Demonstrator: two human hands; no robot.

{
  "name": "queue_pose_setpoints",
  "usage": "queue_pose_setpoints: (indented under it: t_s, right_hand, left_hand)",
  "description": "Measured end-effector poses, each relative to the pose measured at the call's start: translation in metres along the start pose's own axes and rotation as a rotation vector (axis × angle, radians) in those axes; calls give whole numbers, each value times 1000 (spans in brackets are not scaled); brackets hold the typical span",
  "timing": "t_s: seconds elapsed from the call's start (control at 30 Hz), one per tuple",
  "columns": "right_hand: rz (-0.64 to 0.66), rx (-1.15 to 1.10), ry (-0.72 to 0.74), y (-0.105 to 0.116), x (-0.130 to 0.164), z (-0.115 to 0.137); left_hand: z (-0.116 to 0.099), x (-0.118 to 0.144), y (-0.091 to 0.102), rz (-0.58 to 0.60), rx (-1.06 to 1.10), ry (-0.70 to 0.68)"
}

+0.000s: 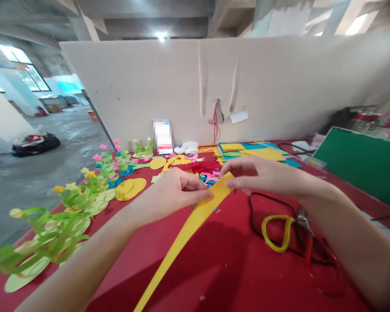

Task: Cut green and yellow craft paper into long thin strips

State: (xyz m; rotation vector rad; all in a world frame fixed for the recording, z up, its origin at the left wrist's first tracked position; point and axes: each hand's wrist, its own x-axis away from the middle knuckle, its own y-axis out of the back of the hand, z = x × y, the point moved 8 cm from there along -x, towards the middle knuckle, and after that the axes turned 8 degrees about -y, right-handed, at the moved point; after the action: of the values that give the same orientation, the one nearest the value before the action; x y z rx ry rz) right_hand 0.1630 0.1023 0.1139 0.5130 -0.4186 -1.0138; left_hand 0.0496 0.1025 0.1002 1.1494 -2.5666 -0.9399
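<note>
A long yellow paper strip point(185, 234) slants from the bottom edge of the view up to both hands, above a red tabletop point(195, 277). My left hand point(183, 188) pinches the strip a little below its upper end, thumb on top. At that upper end my right hand point(250, 173) grips the strip's tip between thumb and fingers. Scissors with one yellow-wrapped handle point(277, 234) and one red handle lie under my right forearm, partly hidden by it. A black cord point(251, 212) loops beside them.
Paper-strip plants with stars on round bases point(65, 229) line the left edge. Yellow paper discs point(130, 189), coloured scraps point(208, 167), paper sheets point(263, 151) and a phone point(163, 136) lie or stand farther back. A green board point(364, 160) stands right; a pale panel point(149, 82) rises behind.
</note>
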Motion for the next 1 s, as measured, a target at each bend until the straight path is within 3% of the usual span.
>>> queue_pose_setpoints:
  t_s: [0.1, 0.37, 0.8, 1.0]
  right_hand:
    - [86, 172, 83, -17, 0, 9]
    - [101, 119, 166, -32, 2, 19]
    - [200, 291, 135, -19, 11, 12]
    - [143, 445, 112, -6, 9, 2]
  left_hand:
    - [-3, 2, -11, 111, -47, -23]
    - [-6, 5, -19, 151, -71, -34]
    - [-6, 19, -26, 213, 59, 27]
    - [4, 25, -29, 172, 71, 61]
